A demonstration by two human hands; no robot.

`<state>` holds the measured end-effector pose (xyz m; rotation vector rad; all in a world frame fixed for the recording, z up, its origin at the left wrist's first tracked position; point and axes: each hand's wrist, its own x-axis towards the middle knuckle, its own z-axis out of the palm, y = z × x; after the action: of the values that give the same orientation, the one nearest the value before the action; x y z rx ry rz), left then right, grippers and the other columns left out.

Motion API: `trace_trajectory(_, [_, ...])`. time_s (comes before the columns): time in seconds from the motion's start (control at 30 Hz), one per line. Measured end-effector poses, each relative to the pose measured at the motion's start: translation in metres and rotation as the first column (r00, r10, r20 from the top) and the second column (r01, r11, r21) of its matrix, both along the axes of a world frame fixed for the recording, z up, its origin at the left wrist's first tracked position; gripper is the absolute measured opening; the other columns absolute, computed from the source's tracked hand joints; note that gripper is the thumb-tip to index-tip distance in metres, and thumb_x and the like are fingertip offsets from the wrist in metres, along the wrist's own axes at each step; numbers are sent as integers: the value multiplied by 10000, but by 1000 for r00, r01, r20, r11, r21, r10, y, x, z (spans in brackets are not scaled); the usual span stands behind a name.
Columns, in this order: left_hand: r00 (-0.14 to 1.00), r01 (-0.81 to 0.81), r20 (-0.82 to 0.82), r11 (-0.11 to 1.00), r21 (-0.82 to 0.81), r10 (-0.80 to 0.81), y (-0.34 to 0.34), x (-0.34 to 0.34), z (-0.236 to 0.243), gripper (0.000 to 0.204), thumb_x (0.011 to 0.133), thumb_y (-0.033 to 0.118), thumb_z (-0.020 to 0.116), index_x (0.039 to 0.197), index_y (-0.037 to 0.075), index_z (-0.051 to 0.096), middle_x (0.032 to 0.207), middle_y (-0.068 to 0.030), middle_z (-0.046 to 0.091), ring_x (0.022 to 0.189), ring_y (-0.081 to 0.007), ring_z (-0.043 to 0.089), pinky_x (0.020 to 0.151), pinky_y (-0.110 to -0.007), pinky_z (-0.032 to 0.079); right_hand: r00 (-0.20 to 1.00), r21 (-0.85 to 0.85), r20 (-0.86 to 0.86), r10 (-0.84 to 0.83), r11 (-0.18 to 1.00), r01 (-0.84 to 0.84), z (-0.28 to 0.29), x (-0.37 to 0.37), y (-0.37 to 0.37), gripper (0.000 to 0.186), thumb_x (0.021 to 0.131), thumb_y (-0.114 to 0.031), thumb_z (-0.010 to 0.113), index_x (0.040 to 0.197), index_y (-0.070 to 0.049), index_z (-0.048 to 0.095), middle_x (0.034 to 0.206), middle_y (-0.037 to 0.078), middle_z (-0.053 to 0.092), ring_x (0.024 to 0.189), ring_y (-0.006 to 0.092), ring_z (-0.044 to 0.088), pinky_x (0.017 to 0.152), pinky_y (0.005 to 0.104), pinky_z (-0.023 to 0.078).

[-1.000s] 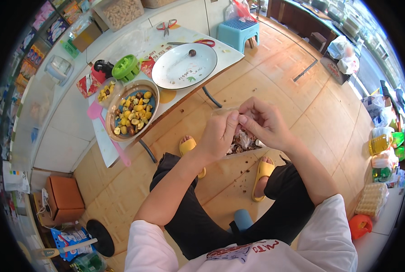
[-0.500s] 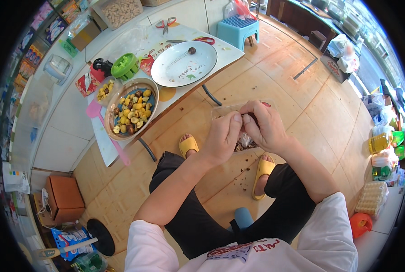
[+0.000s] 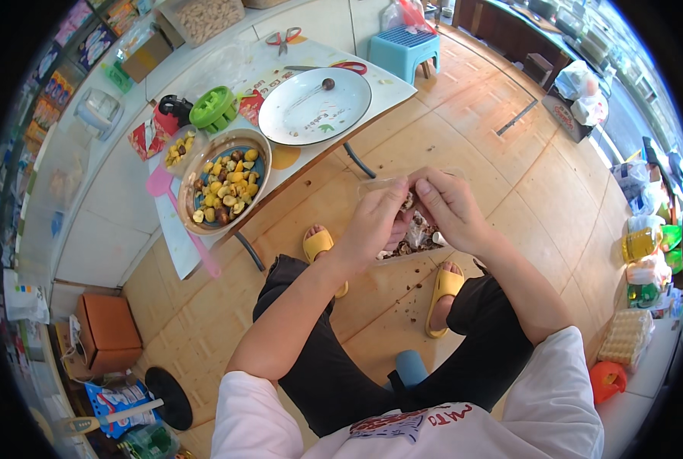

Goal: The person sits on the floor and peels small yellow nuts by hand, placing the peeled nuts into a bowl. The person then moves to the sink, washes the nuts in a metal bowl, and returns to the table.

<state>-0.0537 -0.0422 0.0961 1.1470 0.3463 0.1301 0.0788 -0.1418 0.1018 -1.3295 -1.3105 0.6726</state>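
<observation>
Peeking between left hand [image 3: 373, 226] and right hand [image 3: 453, 213], chestnut [image 3: 408, 202], long axis unclear.

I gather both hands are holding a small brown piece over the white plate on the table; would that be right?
Not quite: in the head view, the left hand and right hand hold the small brown piece over the clear plastic box, not the white plate.

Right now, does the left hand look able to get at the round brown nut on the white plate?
Probably yes: nothing covers the round brown nut on the white plate, though the left hand seems occupied with a small piece.
</observation>
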Motion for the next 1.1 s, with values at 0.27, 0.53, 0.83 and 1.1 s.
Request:
trace_trajectory(0.27, [996, -91, 27, 995, 39, 90, 2, -5, -1, 406, 957, 386, 289, 719, 87, 424, 568, 44, 342, 465, -44, 250, 418, -202, 214, 971, 34, 224, -86, 996, 81, -1, -7, 4, 173, 794, -51, 618, 945, 8, 559, 585, -11, 479, 511, 43, 439, 467, 198, 373])
trace_trajectory(0.53, [941, -317, 249, 860, 400, 231, -1, -2, -9, 386, 959, 256, 349, 730, -9, 509, 584, -16, 497, 508, -76, 436, 464, -259, 362, 993, -38, -113, -43, 999, 39, -5, -14, 7, 133, 772, -12, 604, 897, 10, 564, 577, -21, 498, 495, 40, 472, 461, 181, 399])
trace_trajectory(0.83, [974, -228, 184, 594, 772, 135, 3, -7, -11, 353, 934, 241, 385, 731, -27, 493, 593, -198, 534, 553, -365, 523, 504, -405, 400, 931, 27, 365, -13, 1000, 3, 0, -4, 3, 174, 728, -38, 600, 890, 3, 551, 568, 47, 521, 497, 105, 530, 462, 224, 428])
trace_trajectory(1.1, [961, -275, 226, 490, 827, 159, 0, -5, -18, 312, 934, 234, 388, 775, -21, 469, 615, -203, 532, 581, -370, 534, 511, -420, 400, 809, 128, 578, -103, 991, 34, 6, -12, 4, 189, 733, -33, 568, 918, -1, 544, 632, 107, 542, 520, 230, 547, 493, 294, 451])
